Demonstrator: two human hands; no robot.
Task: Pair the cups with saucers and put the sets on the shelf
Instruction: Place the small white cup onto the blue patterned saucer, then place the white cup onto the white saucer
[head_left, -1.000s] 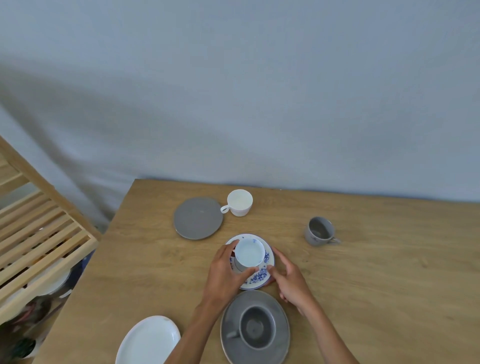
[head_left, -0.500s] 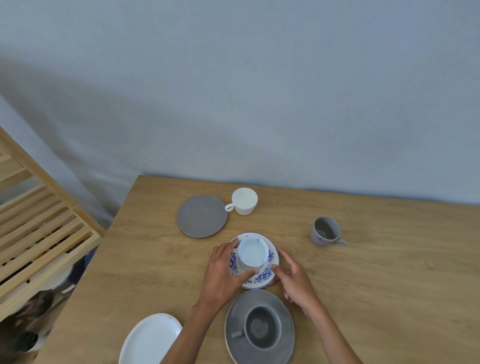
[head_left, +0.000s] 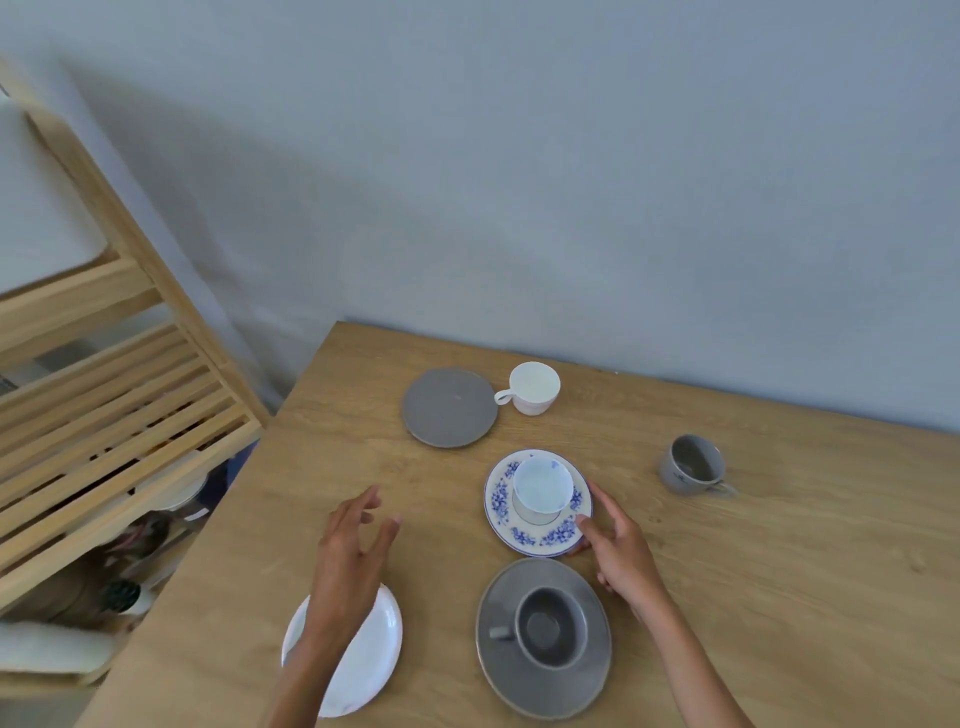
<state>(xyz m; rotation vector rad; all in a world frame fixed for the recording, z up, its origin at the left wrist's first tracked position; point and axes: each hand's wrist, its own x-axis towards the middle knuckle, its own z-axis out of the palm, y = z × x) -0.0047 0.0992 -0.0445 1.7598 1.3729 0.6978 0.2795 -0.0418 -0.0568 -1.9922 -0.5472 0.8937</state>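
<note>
A blue-flowered cup (head_left: 543, 488) stands on its matching blue-flowered saucer (head_left: 540, 535) mid-table. My right hand (head_left: 621, 551) touches that saucer's right front rim with fingers spread. My left hand (head_left: 350, 551) hovers open to the left, above the table and partly over a white saucer (head_left: 369, 660). In front, a grey cup (head_left: 550, 626) sits on a grey saucer (head_left: 543, 691). Farther back lie a bare grey saucer (head_left: 449, 408), a white cup (head_left: 534, 388) and, at right, a lone grey cup (head_left: 693, 464).
A wooden slatted shelf (head_left: 119, 410) stands left of the wooden table (head_left: 779, 571), with things on the floor beneath it. A grey wall runs behind the table's far edge.
My left hand let go of the blue-flowered set and moved left, opening over the white saucer. My right hand stays at the saucer's rim. The view has shifted toward the shelf.
</note>
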